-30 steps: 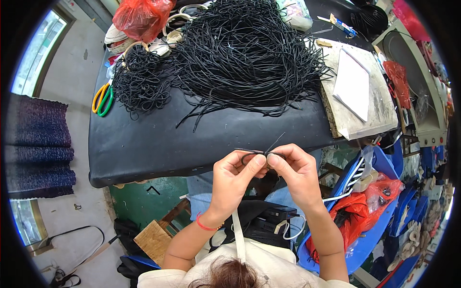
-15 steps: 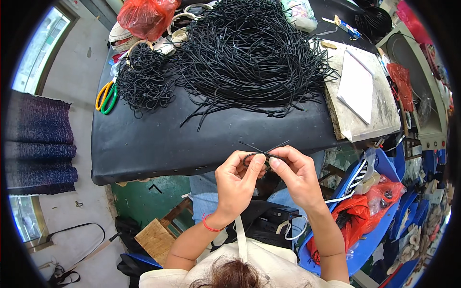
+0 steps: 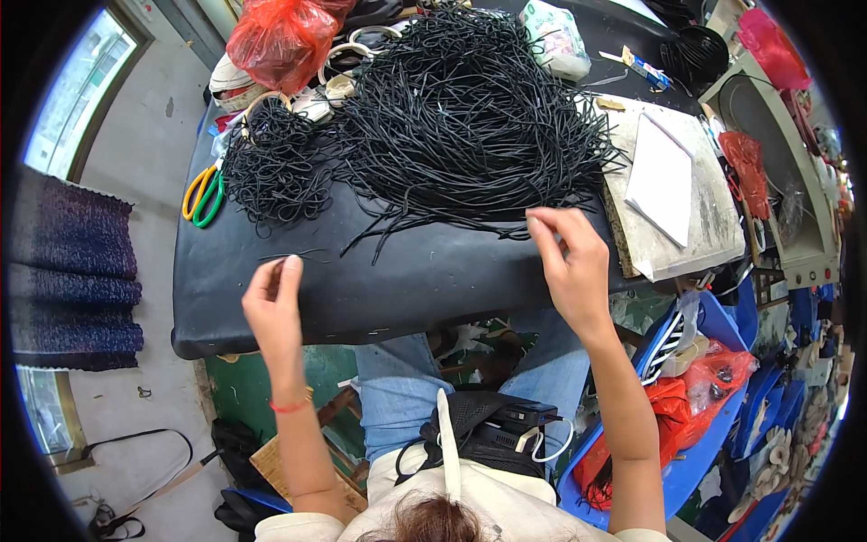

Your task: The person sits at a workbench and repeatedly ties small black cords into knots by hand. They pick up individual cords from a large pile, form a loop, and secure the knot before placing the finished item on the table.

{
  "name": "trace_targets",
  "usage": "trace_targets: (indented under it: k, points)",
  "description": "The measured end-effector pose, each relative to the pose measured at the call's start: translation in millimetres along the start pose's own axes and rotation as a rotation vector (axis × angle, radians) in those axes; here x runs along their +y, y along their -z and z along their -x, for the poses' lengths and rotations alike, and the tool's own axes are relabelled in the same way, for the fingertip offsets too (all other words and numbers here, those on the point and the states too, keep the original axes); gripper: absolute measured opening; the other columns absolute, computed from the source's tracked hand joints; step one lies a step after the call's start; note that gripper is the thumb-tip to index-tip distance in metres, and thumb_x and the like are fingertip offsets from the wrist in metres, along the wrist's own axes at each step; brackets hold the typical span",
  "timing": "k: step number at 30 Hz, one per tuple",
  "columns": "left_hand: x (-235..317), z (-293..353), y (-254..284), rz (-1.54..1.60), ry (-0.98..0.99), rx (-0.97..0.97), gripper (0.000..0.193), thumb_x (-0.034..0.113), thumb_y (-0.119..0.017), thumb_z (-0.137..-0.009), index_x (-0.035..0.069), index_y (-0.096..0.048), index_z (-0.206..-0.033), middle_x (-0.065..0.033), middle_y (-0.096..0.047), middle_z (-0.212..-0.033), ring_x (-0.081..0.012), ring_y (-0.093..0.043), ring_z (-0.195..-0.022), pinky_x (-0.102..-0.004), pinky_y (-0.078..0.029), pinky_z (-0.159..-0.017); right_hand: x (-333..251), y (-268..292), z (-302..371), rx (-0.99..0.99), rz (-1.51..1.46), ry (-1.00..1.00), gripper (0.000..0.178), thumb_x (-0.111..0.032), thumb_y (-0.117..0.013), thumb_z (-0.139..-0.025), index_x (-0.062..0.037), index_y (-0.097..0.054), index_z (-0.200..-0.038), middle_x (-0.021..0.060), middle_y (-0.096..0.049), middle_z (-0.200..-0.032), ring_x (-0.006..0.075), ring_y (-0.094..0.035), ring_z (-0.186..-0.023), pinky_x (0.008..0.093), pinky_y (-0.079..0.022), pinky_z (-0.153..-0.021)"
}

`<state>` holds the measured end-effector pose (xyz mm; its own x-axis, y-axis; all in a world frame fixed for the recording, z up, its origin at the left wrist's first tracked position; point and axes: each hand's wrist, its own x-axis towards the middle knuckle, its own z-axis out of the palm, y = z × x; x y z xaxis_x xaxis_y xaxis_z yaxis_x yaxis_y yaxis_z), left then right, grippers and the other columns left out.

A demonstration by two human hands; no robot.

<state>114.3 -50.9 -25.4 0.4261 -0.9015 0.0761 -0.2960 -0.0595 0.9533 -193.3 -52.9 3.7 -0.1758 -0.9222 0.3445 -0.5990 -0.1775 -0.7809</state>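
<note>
Cords (image 3: pixel 470 135), black, heaped, left grip (image 3: pixel 274 309) pinching slender strand (image 3: pixel 312 251), right grip (image 3: pixel 576 262), closure unclear

The upper-left window (image 3: pixel 77 101) glares while edges warp.

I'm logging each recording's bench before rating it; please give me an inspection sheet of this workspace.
Surface: table with a black covering, cords heaped on its far half.
Work items: large heap of black cords; smaller tangled heap to its left.
Clutter: scissors with yellow and green handles; red plastic bag; white flat piece on a worn board.
Hands: left hand, fingertips closed on a thin black cord; right hand at the large heap's near edge, grip unclear.
Cables: white cable by a black device at the waist.
Surroundings: blue tub holding red bags; dark curtain.
</note>
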Motion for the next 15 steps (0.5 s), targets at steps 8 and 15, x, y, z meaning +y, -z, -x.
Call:
trace_targets:
  k: [8, 15]
  points:
    - [20, 2, -18, -0.619, -0.541, 0.249, 0.031, 0.016, -0.066, -0.078, 0.005, -0.057, -0.106, -0.0104, -0.054, -0.107, -0.0277, -0.046, -0.106, -0.0387, -0.034, -0.092, 8, -44, -6, -0.110, 0.401, 0.420, 0.006, -0.008, -0.062, -0.076, -0.0047, -0.061, -0.080, 0.0058, -0.054, -0.079, 0.0240, -0.049, -0.078, 0.0345, -0.040, -0.070]
    - [36, 42, -78, -0.291, -0.761, -0.212, 0.021, 0.003, -0.063, -0.077, 0.003, -0.064, -0.098, -0.0109, -0.061, -0.104, -0.0285, -0.055, -0.099, -0.0370, -0.044, -0.086, 6, -55, 3, -0.033, 0.434, 0.460, 0.009, -0.010, -0.060, -0.076, -0.0065, -0.057, -0.084, 0.0037, -0.052, -0.081, 0.0206, -0.048, -0.080, 0.0329, -0.036, -0.071]
